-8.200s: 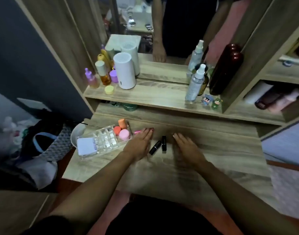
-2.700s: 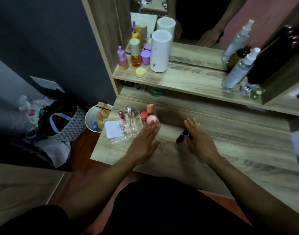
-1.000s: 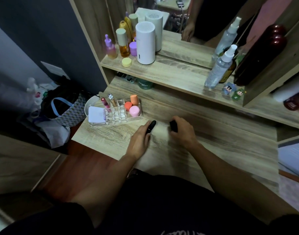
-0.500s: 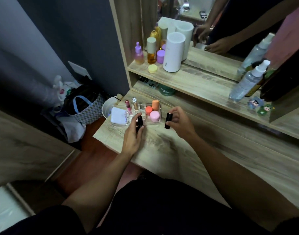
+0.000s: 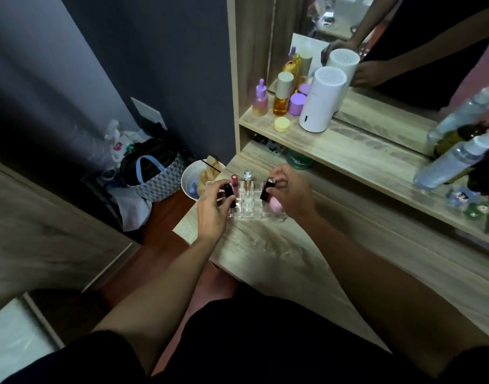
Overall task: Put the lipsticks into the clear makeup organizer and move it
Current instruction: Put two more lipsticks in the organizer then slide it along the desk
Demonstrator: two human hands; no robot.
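Observation:
The clear makeup organizer point(image 5: 248, 207) sits at the near left corner of the wooden dressing table point(image 5: 279, 253). My left hand point(image 5: 211, 210) grips a black lipstick point(image 5: 230, 195) upright over the organizer's left slots. My right hand point(image 5: 289, 194) holds a second black lipstick point(image 5: 267, 189) tilted over the right part, just above a pink sponge point(image 5: 276, 205). A pink-capped tube point(image 5: 234, 180) and a clear-topped vial point(image 5: 247, 177) stand in the back slots. Both hands hide much of the organizer.
A shelf above holds a white cylinder point(image 5: 321, 99), purple and amber bottles point(image 5: 282, 95) and spray bottles point(image 5: 457, 159) in front of a mirror. A white bowl point(image 5: 192, 180) and a patterned bag point(image 5: 157, 176) sit off the table's left edge.
Both hands picked the black lipsticks off the table and carried them left to the organizer; they now hold them over its compartments. The view has swung left.

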